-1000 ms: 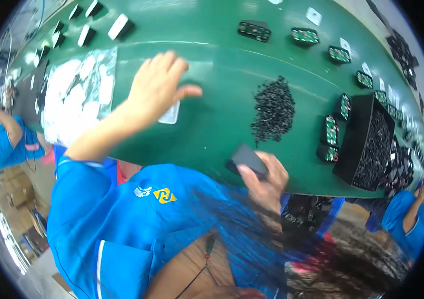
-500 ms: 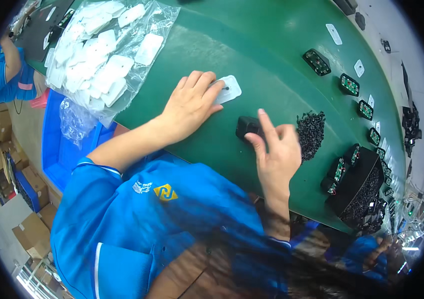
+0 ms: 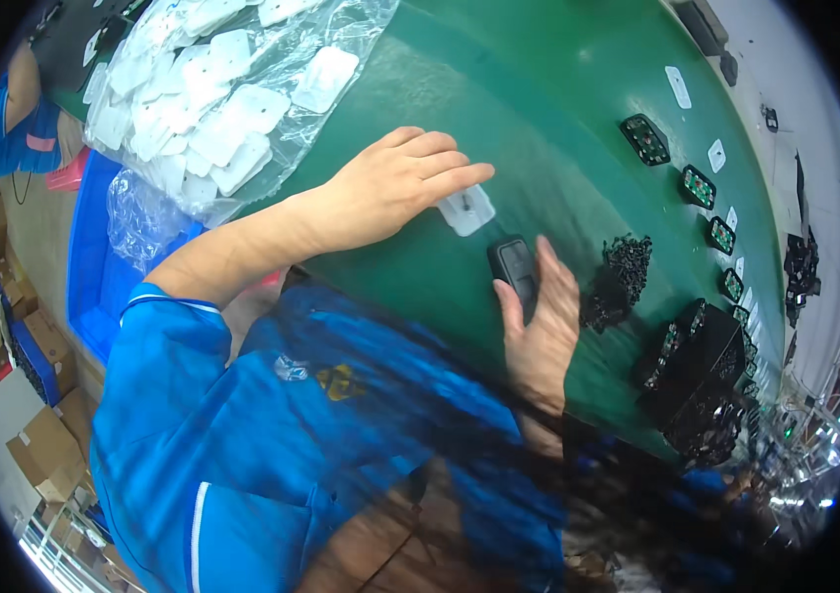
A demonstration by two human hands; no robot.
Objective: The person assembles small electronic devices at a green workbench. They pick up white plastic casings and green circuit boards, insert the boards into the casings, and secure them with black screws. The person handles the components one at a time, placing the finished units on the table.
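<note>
Head: left hand (image 3: 395, 190) over plate (image 3: 469, 211) (grip unclear), right hand (image 3: 548, 331) half-open around case (image 3: 512, 259). Likely light, stiff; take by sides.

Green table (image 3: 539, 99) with clear plastic sheet (image 3: 284, 64), white plate (image 3: 467, 210), black case (image 3: 514, 267), small-parts heap (image 3: 620, 280), circuit-board housings (image 3: 645, 139).

Assembly workshop: green bench (image 3: 539, 109) carries row of circuit-board housings (image 3: 698, 187), heap of small black parts (image 3: 624, 277); cardboard boxes (image 3: 47, 447) stand nearby
</note>
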